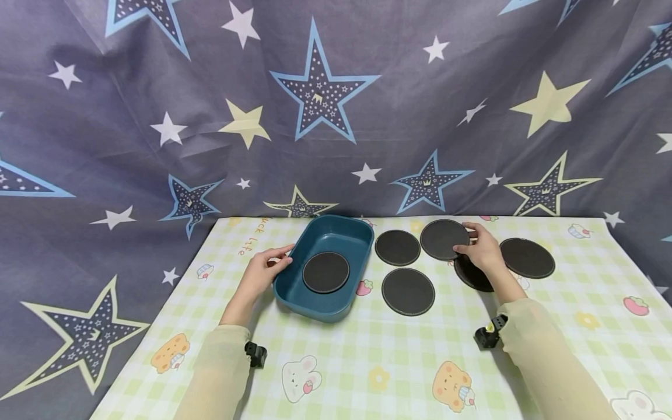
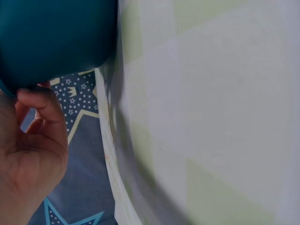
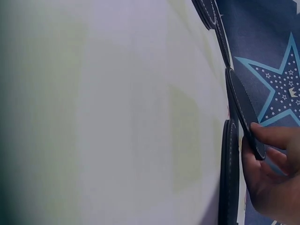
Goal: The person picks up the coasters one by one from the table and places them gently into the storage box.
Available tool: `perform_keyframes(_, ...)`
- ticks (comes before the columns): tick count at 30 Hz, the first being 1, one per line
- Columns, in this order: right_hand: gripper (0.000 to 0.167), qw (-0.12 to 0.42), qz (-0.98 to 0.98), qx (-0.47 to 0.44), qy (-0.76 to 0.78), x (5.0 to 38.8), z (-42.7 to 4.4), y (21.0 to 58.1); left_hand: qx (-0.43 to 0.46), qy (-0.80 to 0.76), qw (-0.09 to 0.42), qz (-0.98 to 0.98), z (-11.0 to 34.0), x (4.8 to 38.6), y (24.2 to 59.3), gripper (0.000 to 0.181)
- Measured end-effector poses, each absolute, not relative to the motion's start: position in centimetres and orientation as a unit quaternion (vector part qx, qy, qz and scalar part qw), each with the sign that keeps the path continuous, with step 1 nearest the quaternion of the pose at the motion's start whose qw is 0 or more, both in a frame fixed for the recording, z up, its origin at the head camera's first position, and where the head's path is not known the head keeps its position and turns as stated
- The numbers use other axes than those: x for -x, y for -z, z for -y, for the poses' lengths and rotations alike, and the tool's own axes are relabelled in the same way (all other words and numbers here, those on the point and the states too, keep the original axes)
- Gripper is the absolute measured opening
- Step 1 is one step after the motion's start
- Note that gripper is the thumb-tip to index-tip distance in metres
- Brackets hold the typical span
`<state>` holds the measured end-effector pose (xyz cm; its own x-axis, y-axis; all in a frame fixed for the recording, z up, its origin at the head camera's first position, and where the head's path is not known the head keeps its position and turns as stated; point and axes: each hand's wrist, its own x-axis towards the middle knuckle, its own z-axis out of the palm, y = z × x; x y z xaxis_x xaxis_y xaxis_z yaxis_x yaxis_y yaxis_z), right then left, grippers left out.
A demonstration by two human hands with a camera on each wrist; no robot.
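Left hand [image 1: 259, 273] gripping basin [image 1: 316, 304], right [image 1: 484, 249] pinching disc [image 1: 443, 240]

One disc [image 1: 326, 272] lies in the tray [image 1: 329, 238], left of the other discs [image 1: 408, 291].

A green-and-white checked tablecloth [image 1: 357, 347] with cartoon prints carries a blue dish [image 1: 325, 242] near its far edge. To the dish's right lie four black round coasters [image 1: 408, 291], one partly hidden, another farthest right.
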<state>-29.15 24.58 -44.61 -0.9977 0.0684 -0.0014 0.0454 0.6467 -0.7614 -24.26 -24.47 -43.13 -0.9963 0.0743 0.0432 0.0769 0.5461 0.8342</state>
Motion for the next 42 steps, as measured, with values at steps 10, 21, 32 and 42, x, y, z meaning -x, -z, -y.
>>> perform_keyframes(10, 0.061, 0.03, 0.842, 0.075, -0.533, 28.9, -24.5, 44.4, 0.045, 0.475, 0.001, 0.879, 24.5, 24.2, 43.2, 0.038)
perform_keyframes(21, 0.06, 0.038, 0.822, 0.078, -0.563, 28.8, -24.1, 44.0, 0.043, 0.479, 0.001, 0.876, 24.4, 24.1, 43.0, 0.038)
perform_keyframes(32, 0.059, 0.037, 0.802, 0.056, -0.593, 28.7, -22.9, 43.2, 0.045, 0.485, 0.0, 0.873, 24.4, 24.0, 43.0, 0.038)
perform_keyframes(42, 0.06, 0.021, 0.763, 0.031, -0.645, 28.6, -21.8, 43.0, 0.047, 0.482, 0.004, 0.875, 24.5, 24.2, 43.3, 0.038)
